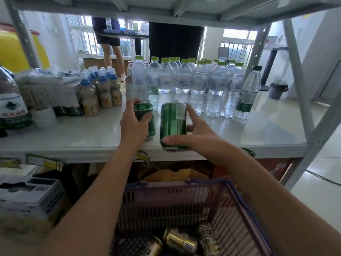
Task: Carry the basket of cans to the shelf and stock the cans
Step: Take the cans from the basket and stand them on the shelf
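Note:
Each of my hands holds a green can over the white shelf (77,137). My left hand (133,124) wraps the left green can (145,109), which stands upright near the shelf's front. My right hand (195,134) grips the right green can (173,122) between thumb and fingers, just above the front edge. Below me sits the purple basket (238,198) with several gold and dark cans (180,241) lying in its bottom.
Water bottles with green caps (184,84) crowd the back right of the shelf. Small milk-drink bottles (103,89) and wrapped packs (51,89) stand at the left, beside a big water jug (13,106). Boxes (29,200) lie below. A person stands behind the shelf.

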